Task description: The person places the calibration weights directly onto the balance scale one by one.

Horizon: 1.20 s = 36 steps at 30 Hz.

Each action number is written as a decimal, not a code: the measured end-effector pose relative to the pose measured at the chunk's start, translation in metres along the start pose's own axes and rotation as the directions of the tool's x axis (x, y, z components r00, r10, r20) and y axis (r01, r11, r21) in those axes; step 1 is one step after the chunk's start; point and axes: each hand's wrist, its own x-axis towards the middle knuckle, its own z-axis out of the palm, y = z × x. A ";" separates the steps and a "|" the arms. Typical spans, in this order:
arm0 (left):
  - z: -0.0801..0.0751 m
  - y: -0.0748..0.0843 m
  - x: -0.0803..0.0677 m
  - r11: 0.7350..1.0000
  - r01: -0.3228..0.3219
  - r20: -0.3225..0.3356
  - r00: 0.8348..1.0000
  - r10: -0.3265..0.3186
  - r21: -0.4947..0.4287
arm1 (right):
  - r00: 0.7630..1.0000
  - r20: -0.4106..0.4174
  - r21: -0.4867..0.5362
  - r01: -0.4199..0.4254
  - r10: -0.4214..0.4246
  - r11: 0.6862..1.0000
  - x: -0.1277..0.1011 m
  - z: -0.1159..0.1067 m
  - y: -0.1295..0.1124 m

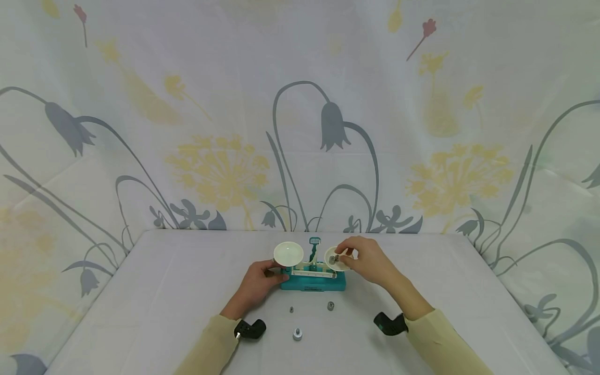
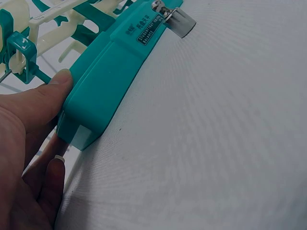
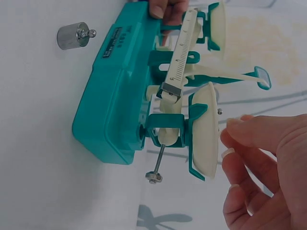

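Note:
A teal balance scale (image 1: 313,283) with two cream pans stands on the table. My left hand (image 1: 255,284) grips the left end of its base, the thumb on top in the left wrist view. The left pan (image 1: 288,254) above that hand holds nothing. Over the right pan (image 1: 330,266), my right hand (image 1: 367,259) has thumb and forefinger together, apparently pinching a small metal weight mostly hidden by the fingertips. Metal weights (image 1: 332,259) sit in that pan; the knob of one weight (image 3: 219,111) shows above its rim in the right wrist view.
In front of the scale lie a large metal weight (image 1: 297,334), a medium weight (image 1: 330,305) and a tiny weight (image 1: 291,309). A white cloth (image 1: 187,291) covers the table. Behind it hangs a flower-patterned curtain (image 1: 300,62).

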 end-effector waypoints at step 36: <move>0.002 0.000 0.000 1.000 0.003 -0.028 1.000 -0.003 0.004 | 0.996 -0.018 0.027 0.084 -0.083 0.996 -0.027 0.006 -0.005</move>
